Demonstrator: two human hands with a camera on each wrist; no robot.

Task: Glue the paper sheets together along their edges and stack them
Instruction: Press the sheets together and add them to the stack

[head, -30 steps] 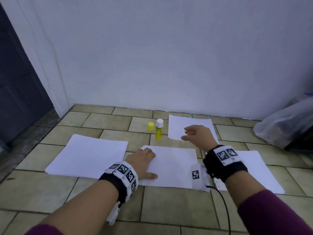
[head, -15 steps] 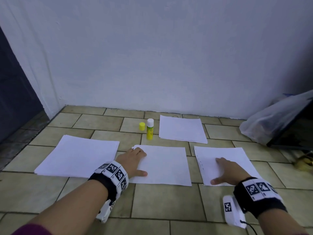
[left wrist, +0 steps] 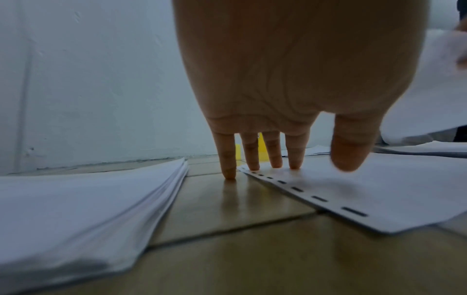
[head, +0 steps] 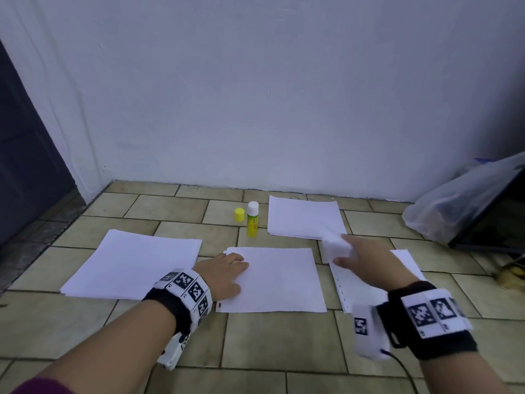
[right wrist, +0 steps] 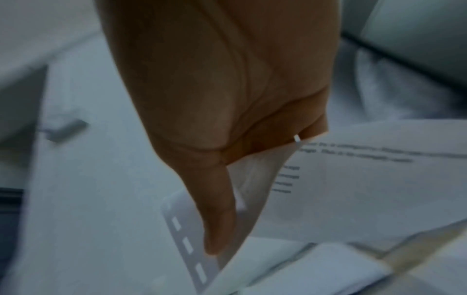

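Down on the tiled floor (head: 264, 345), a thick paper stack (head: 133, 263) lies left of the middle sheet (head: 278, 280), which the left hand (head: 227, 274) presses with straight, spread fingers; the right hand (head: 366, 263) pinches a lifted sheet (head: 335, 245) above another pile, near the uncapped glue stick (head: 252, 220)
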